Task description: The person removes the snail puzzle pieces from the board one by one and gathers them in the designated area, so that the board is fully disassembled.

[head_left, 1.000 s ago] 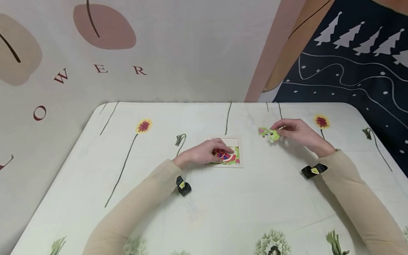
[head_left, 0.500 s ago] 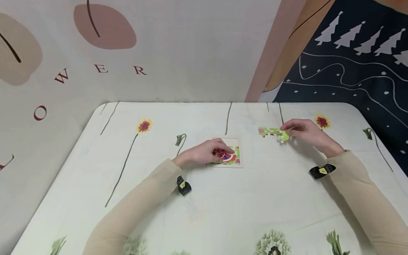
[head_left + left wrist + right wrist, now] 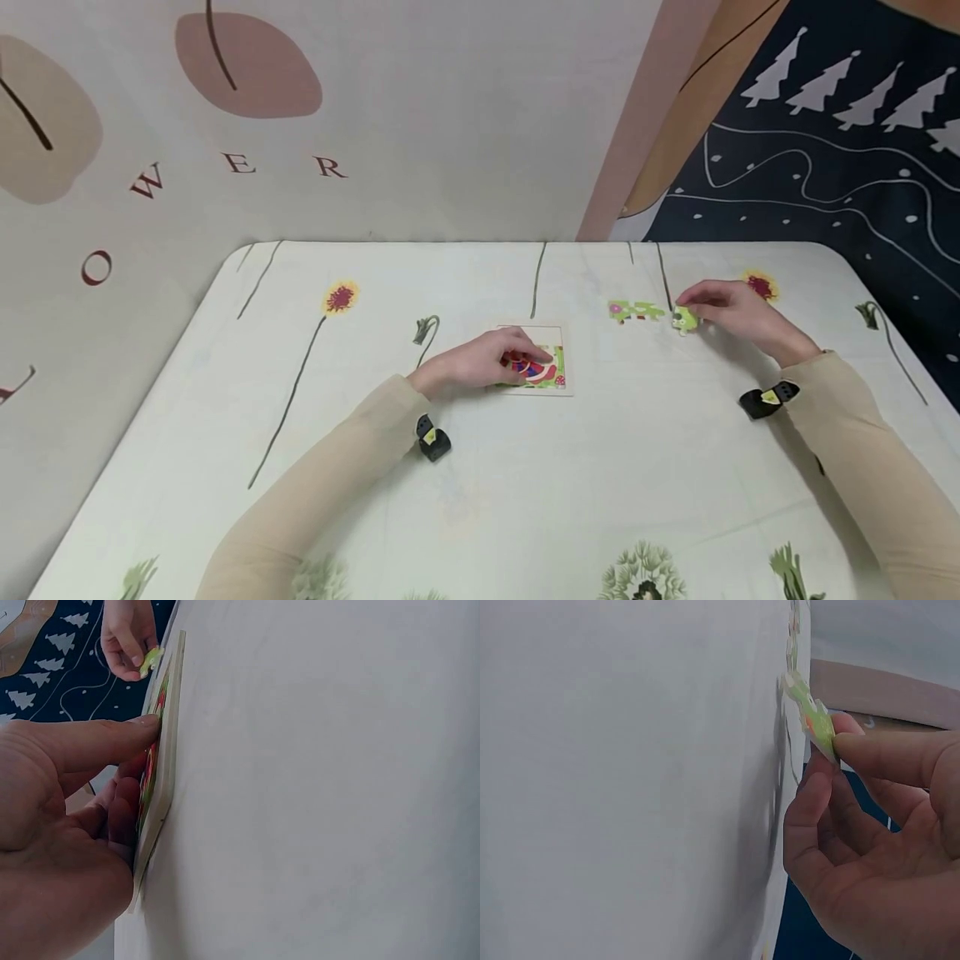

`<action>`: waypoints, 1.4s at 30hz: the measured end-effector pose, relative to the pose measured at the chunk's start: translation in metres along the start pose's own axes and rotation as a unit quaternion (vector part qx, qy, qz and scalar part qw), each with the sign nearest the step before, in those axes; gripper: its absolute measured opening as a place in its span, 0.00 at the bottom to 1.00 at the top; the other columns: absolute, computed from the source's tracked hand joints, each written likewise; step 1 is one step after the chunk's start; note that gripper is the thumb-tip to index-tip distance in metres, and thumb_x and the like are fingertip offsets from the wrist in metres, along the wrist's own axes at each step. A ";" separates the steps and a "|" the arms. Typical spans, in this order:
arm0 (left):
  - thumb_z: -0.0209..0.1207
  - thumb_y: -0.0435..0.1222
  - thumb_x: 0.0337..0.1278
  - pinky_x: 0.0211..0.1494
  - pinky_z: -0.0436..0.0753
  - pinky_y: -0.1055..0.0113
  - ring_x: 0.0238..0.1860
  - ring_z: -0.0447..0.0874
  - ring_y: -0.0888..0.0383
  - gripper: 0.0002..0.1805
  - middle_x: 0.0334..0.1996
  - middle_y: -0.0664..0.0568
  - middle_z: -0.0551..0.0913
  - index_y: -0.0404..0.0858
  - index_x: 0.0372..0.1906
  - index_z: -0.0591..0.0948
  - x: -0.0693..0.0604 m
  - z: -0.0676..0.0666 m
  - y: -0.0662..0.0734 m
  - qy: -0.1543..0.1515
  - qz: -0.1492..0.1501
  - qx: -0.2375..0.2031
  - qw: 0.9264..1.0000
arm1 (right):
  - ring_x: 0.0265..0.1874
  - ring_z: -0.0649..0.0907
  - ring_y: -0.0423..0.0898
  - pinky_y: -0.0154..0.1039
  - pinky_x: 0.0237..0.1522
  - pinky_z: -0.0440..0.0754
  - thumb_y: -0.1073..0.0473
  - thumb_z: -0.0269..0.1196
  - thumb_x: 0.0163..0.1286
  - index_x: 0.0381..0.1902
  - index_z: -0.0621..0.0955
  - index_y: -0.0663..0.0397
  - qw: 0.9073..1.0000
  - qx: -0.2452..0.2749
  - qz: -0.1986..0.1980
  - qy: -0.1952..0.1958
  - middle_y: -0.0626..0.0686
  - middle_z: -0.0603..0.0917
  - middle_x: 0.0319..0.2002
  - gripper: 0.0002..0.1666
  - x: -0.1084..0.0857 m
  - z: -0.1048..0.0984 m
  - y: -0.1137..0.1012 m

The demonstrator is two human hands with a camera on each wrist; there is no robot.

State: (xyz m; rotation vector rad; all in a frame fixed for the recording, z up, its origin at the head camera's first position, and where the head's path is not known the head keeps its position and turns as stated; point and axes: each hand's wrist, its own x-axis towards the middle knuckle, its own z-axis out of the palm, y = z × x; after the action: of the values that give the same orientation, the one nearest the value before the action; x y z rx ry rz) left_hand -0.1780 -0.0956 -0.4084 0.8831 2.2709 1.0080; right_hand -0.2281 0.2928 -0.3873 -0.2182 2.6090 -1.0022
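Note:
My left hand (image 3: 491,357) rests on a small square jigsaw puzzle board (image 3: 566,379) with a pale frame. Its thumb and fingertips touch the red, blue and green picture, as the left wrist view shows, and cover part of it. The board's upper strip is bare of picture. To the right, my right hand (image 3: 731,312) pinches a light green puzzle piece (image 3: 821,731) between thumb and fingers, tilted and raised off the cloth at its lower end in the right wrist view. Just left of that piece lie other green puzzle pieces (image 3: 648,311), one with a pink spot.
A white cloth with printed flowers covers the table (image 3: 570,483). Behind its far edge hangs a pale curtain (image 3: 450,125) with printed letters, and a dark cloth (image 3: 810,167) with white trees hangs at the right. Each wrist wears a black camera strap.
My right hand has moved right with the green piece, drawing it away from the other green pieces and leaving a small gap. My left hand has stayed on the board.

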 end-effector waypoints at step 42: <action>0.63 0.26 0.65 0.55 0.72 0.68 0.52 0.73 0.56 0.22 0.54 0.46 0.79 0.34 0.64 0.82 0.001 0.001 -0.001 0.002 0.004 0.004 1.000 | 0.44 0.76 0.50 0.30 0.41 0.74 0.65 0.58 0.78 0.57 0.80 0.71 0.999 -0.028 -0.024 -0.008 0.65 0.83 0.51 0.16 0.020 -0.003 0.005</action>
State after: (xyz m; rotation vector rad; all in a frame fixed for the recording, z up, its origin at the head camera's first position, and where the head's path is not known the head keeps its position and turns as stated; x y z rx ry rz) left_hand -0.1782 -0.0954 -0.4099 0.8941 2.2774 1.0059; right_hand -0.2479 0.2926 -0.3937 -0.3018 2.6310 -0.9412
